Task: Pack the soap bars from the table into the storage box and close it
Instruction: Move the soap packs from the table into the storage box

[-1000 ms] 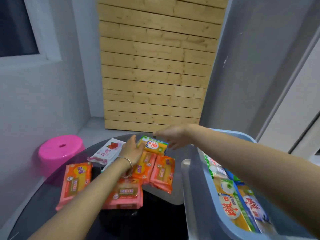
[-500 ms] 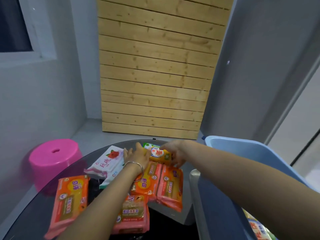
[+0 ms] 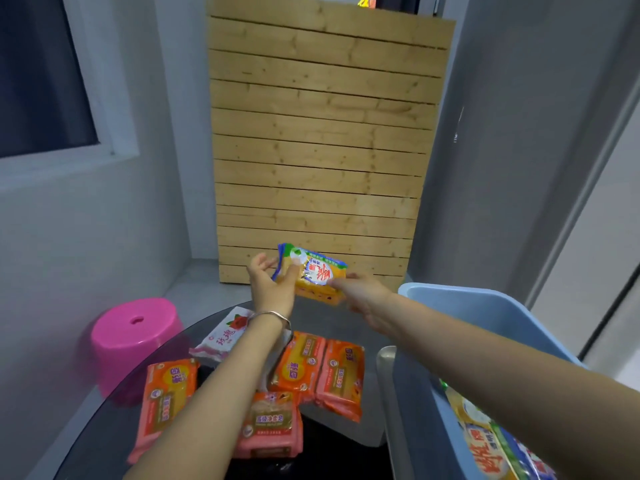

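Observation:
A yellow soap pack [image 3: 313, 275] with a blue-and-green wrapper is held up in the air above the far side of the table. My left hand [image 3: 272, 284] grips its left end and my right hand [image 3: 362, 294] grips its right end. Several orange and pink soap packs [image 3: 320, 370] lie flat on the dark glass table [image 3: 104, 441], along with a white pack printed with a rose [image 3: 227, 336]. The light blue storage box [image 3: 485, 306] stands open at the right, with yellow soap packs [image 3: 485, 441] inside.
A pink plastic stool [image 3: 133, 341] stands on the floor left of the table. A wooden slat panel [image 3: 322, 140] leans against the grey wall behind. A grey lid edge [image 3: 388, 379] sits beside the box on the table.
Both hands took hold of the yellow soap pack on the table and lifted it up off the surface. The camera tilted upward.

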